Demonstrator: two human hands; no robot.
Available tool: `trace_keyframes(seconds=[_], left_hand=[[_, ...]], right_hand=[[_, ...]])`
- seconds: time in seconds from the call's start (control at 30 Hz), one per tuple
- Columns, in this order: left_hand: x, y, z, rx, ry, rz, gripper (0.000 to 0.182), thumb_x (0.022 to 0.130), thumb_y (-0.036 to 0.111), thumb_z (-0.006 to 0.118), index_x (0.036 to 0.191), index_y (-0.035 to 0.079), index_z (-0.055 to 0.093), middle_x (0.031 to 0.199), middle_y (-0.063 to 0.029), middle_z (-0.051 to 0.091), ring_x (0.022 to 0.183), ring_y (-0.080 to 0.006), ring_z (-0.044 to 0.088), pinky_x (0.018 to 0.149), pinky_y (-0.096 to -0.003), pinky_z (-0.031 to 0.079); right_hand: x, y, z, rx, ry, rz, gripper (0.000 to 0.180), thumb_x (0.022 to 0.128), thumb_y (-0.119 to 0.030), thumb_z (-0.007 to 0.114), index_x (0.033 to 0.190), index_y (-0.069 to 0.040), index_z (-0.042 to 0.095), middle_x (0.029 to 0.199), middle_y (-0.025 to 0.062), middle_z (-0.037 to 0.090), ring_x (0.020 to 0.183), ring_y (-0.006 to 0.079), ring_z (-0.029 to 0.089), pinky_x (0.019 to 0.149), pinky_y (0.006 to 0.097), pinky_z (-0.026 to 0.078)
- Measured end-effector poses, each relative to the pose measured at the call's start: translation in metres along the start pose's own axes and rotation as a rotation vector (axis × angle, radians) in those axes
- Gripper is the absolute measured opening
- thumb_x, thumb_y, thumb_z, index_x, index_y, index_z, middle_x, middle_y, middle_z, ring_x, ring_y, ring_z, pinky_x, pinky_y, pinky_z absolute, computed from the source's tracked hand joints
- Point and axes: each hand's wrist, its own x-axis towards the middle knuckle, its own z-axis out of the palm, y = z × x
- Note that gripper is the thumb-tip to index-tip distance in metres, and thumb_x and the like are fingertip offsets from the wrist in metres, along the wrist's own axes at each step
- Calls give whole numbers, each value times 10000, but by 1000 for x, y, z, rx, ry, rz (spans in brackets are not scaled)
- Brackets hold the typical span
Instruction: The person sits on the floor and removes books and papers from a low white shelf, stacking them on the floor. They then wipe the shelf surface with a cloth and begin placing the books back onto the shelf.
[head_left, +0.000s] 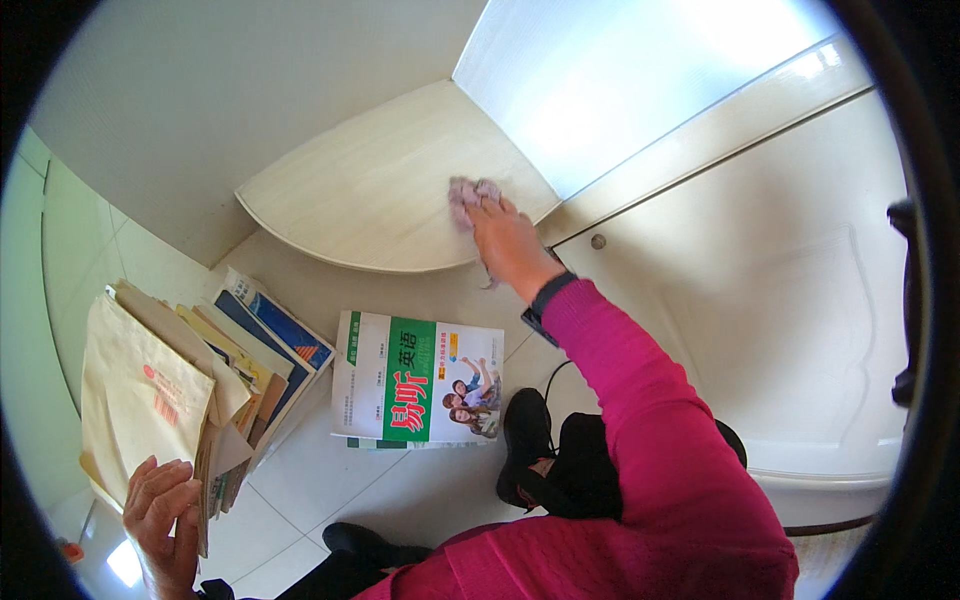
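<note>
My right hand (510, 236) presses a crumpled pinkish-grey cloth (465, 196) on the right part of a pale, rounded corner shelf (360, 187). A dark band circles that wrist. At the lower left, my left hand (161, 499) rests its fingers against the edge of a worn, cream-coloured paper envelope or folder (150, 382). This leans at the outer side of a row of books and papers (262, 360) standing on the floor. Between the row and my feet, an English-learning book (412, 379) with a green and white cover lies flat on at least one other book.
White panels (247, 67) rise behind the shelf. A cream cabinet or furniture panel (765, 285) with a small round knob (598, 241) stands at the right. My black shoes (525, 442) are on the tiled floor (315, 487) below the flat book.
</note>
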Motion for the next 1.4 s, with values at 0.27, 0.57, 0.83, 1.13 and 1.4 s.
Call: trace_keyframes(seconds=[0.27, 0.57, 0.83, 1.13, 1.4], left_hand=[[-4, 0, -3, -14, 19, -6, 150, 815, 109, 538, 911, 34, 626, 949, -159, 652, 979, -321, 608, 1001, -522, 372], [9, 10, -10, 28, -28, 140, 208, 867, 42, 558, 1050, 17, 654, 1034, -164, 658, 1017, -319, 612, 966, -455, 418], [8, 5, -9, 3, -34, 134, 195, 872, 44, 552, 1033, 15, 658, 1042, -166, 655, 1016, -325, 610, 966, -448, 423], [17, 7, 0, -17, -89, 125, 195, 867, 67, 571, 1033, 12, 657, 1045, -170, 649, 1021, -331, 603, 967, -441, 415], [7, 4, 6, 44, -5, 6, 132, 815, 113, 550, 901, 51, 629, 948, -137, 657, 960, -307, 616, 998, -527, 373]], right_hand=[[28, 14, 9, -36, -41, 62, 438, 772, -62, 540, 1210, -53, 531, 1171, 173, 566, 1045, 355, 551, 812, 436, 487], [38, 52, -2, 37, -25, 126, 431, 764, -80, 573, 1190, -30, 533, 1176, 189, 561, 1056, 369, 553, 867, 418, 475], [-10, 72, 12, -97, -44, 26, 325, 835, -125, 528, 1151, -50, 541, 1181, 162, 562, 1085, 307, 537, 921, 388, 441], [-7, 119, 27, -213, -54, 174, 265, 824, -109, 494, 1058, -31, 593, 1085, 148, 625, 1006, 290, 583, 856, 401, 444], [-28, 122, 5, 54, -59, 240, 238, 849, -146, 486, 1014, -15, 597, 972, 210, 632, 916, 375, 596, 803, 456, 465]])
